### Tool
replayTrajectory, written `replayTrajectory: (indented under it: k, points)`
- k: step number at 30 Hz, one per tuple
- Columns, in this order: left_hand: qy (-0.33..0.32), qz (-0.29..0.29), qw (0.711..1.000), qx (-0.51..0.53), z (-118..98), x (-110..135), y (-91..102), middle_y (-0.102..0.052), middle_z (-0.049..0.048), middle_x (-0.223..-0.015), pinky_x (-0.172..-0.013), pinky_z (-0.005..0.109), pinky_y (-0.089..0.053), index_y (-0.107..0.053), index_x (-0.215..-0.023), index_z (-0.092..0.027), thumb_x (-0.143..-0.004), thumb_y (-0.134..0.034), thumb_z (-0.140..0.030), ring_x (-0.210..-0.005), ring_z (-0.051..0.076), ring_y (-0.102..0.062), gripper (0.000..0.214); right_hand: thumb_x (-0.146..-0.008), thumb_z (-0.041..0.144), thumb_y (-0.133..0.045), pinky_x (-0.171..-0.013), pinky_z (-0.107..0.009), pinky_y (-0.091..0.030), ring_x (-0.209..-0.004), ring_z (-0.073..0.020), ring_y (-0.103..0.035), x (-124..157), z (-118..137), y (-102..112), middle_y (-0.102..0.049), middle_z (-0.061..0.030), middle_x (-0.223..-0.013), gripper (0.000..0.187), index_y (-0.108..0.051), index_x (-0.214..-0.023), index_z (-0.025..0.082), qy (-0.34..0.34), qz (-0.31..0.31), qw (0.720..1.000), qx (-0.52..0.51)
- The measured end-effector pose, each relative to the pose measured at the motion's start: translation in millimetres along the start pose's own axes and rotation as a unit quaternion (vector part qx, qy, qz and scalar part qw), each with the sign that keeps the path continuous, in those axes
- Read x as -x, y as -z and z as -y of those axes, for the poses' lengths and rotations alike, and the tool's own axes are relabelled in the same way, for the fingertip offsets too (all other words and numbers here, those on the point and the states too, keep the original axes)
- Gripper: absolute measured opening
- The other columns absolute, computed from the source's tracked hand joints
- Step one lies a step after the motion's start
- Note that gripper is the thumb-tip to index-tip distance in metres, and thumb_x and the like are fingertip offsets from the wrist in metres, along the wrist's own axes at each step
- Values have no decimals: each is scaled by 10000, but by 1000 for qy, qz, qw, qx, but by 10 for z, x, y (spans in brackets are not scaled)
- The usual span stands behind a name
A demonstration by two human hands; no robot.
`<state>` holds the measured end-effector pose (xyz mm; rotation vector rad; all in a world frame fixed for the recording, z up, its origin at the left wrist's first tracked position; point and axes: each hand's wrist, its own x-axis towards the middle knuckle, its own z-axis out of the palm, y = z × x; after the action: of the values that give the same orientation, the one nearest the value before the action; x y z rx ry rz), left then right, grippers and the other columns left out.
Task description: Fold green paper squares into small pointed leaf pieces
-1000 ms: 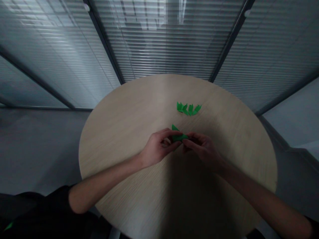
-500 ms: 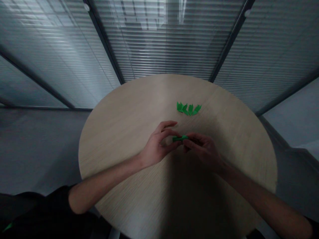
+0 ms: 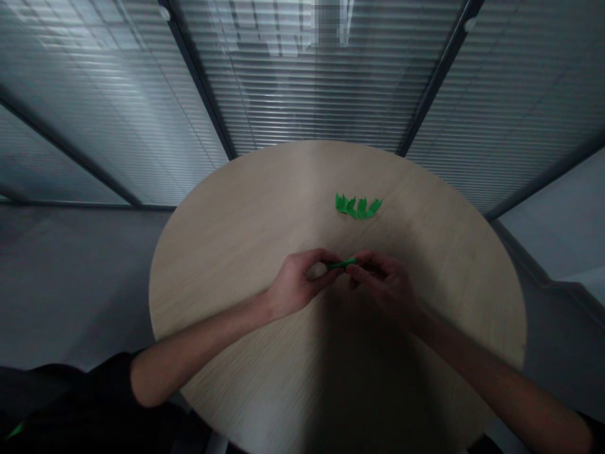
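Both my hands meet over the middle of a round wooden table (image 3: 227, 265). My left hand (image 3: 299, 282) and my right hand (image 3: 382, 287) pinch a narrow strip of folded green paper (image 3: 341, 263) between their fingers. Most of its far end is hidden by my right fingers. Just beyond my hands, several small pointed pieces of folded green paper (image 3: 358, 207) lie side by side in a tight row, apart from both hands.
The table's round edge curves around the work area, with grey floor beyond it. Behind the table stands a glazed partition (image 3: 312, 82) with slatted blinds and dark frames. A black sleeve (image 3: 70, 403) shows at the lower left.
The green paper has gone from a wider piece with a raised corner to a thin strip. My left fingers have come down onto it. The row on the table has not moved.
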<state>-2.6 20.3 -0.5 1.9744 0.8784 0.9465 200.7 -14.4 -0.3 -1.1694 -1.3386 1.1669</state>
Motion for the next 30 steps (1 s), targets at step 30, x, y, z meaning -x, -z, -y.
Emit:
replayTrajectory:
  k: [30]
  points:
    - [121,27,971,205,-13,-39,-53,-789,69,-837,-676,271,-591,-718,-1058,-126,-909,-748,-329,-741,170,-745,254,-886,460,-716,-563,-269,-528,-582,-142,-633,-17,0,23,-708,-21,-689,271,-719,-823,196,10,7,1000,28]
